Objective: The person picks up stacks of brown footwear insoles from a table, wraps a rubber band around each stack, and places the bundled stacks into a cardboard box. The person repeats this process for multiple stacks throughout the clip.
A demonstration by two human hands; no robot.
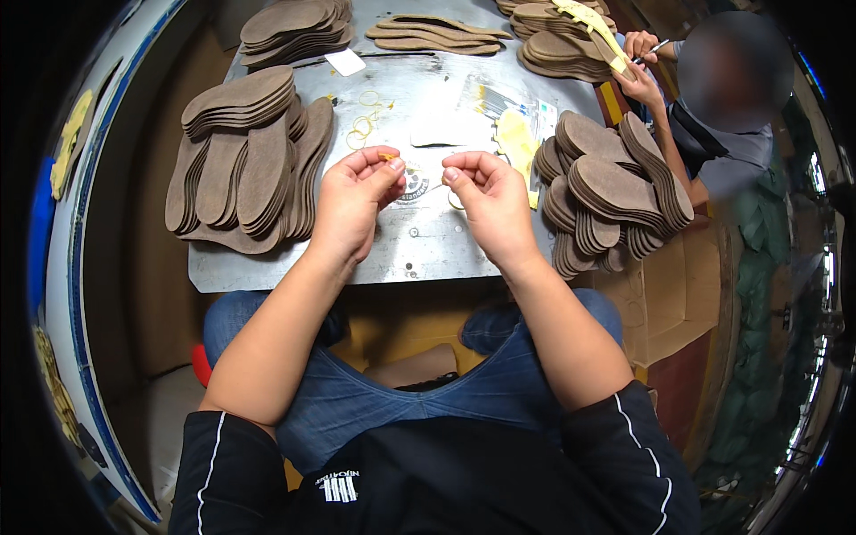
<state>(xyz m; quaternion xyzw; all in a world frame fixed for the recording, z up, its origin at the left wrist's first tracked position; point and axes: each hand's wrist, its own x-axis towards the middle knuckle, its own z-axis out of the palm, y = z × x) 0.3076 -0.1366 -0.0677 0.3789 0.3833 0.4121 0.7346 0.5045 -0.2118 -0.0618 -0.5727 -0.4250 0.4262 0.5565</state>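
Over the near part of the metal table, my left hand (350,198) is closed, thumb against forefinger. A bit of orange-yellow rubber band (387,157) shows at its fingertips. My right hand (492,198) is also closed in a pinch, a short gap to the right; whatever lies between its fingers is too small to make out. Several thin yellow rubber bands (361,127) lie loose beyond my left hand. Brown shoe insoles (236,169) are stacked in bundles left of my left hand. More piled insoles (615,187) stand right of my right hand.
Further insole stacks (437,36) line the table's far side. A yellow patterned piece (515,143) and a white card (346,61) lie on the metal table (303,267). At right, a person (722,134) holds an insole and a pen-like tool. A cardboard box (682,294) stands below.
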